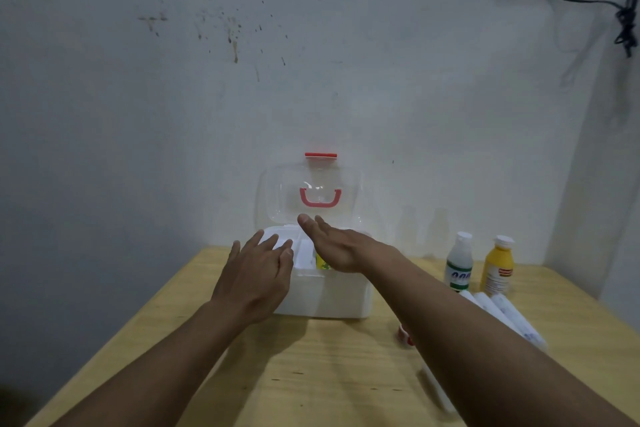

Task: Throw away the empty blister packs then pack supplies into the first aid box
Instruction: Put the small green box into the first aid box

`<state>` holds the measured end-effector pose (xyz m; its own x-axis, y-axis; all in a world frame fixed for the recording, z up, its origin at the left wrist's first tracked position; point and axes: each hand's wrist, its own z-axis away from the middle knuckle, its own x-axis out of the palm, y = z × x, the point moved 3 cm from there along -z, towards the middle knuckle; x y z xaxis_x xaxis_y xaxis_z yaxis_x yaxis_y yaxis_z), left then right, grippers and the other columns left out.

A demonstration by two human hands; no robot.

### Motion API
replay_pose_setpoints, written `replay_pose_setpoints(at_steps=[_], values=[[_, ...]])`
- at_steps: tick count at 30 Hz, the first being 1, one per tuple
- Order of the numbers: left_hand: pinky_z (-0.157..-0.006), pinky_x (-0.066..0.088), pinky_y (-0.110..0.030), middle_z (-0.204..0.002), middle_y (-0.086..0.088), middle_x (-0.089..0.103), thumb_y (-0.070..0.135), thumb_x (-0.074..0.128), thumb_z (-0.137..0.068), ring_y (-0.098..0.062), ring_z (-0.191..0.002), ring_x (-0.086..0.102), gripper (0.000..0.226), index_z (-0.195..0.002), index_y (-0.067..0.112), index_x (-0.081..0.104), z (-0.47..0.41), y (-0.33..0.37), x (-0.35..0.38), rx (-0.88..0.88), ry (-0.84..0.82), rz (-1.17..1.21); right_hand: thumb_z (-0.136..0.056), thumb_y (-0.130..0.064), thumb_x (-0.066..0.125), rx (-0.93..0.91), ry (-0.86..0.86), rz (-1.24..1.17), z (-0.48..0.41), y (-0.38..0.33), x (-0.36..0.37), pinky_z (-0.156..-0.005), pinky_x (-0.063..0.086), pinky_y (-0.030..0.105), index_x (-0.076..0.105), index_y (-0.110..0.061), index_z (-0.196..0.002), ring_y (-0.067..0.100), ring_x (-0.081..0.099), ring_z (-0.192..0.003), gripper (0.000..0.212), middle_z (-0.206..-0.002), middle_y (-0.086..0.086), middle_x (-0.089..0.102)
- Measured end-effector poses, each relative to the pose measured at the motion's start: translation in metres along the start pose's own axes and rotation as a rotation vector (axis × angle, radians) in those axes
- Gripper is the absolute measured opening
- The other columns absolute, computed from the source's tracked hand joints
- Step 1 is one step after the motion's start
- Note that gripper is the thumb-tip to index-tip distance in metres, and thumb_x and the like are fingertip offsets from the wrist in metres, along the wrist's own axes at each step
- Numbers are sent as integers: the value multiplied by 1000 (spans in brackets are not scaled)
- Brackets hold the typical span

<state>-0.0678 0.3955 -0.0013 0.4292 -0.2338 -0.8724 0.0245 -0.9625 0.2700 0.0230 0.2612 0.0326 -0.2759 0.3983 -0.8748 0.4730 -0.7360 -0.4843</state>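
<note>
I see the white box [325, 295] on the table [311, 374], lid [311, 191] up. My left hand [258, 274] and right hand [336, 246] hover over it, fingers spread, holding nothing. Two bottles [459, 262] stand to the right.

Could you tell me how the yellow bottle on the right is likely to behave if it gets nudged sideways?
The yellow bottle stands upright, tall and narrow, so it would probably tip rather than slide. Being round, it would likely roll afterwards, perhaps into the white bottle beside it.

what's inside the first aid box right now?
The first aid box stands open, lid up. A white tray or insert and something yellow show inside. The left hand and right hand cover the rest.
</note>
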Motion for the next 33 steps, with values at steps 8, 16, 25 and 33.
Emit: replay_pose_setpoints(at_steps=[8, 16, 25, 33], values=[[-122, 6, -48, -158, 4, 33, 42, 8, -100, -17, -151, 12, 59, -148, 29, 41, 0, 0, 1, 4, -1, -7, -83, -81, -3, 34, 49, -57, -1, -3, -1, -119, 11, 46, 5, -37, -157, 27, 13, -152, 87, -166, -5, 6], [-122, 4, -48, -158, 5, 33, 42, 11, -103, -16, -151, 12, 54, -148, 31, 40, -2, -2, 3, 3, -16, -29, -82, -83, -1, 85, 73, -59, -2, -5, -3, -118, 12, 48, 8, -30, -159, 28, 14, -151, 94, -166, 0, 10], [-121, 5, -51, -157, 7, 35, 40, 17, -104, -14, -150, 14, 52, -149, 28, 39, -1, 11, -10, 40, 20, -52, -97, -66, 7, 12, 103, -4, 40, -17, -33, -107, 29, 39, 41, -17, -149, 31, 39, -139, 79, -154, 12, 41], [-117, 3, -60, -159, 2, 31, 48, 8, -102, -22, -152, 7, 57, -154, 30, 26, 18, 54, -10, 83, -10, -115, -104, -54, 16, 4, 133, 141, 86, -15, -50, -99, 35, 38, 50, -10, -139, 32, 45, -131, 66, -144, 15, 50]])
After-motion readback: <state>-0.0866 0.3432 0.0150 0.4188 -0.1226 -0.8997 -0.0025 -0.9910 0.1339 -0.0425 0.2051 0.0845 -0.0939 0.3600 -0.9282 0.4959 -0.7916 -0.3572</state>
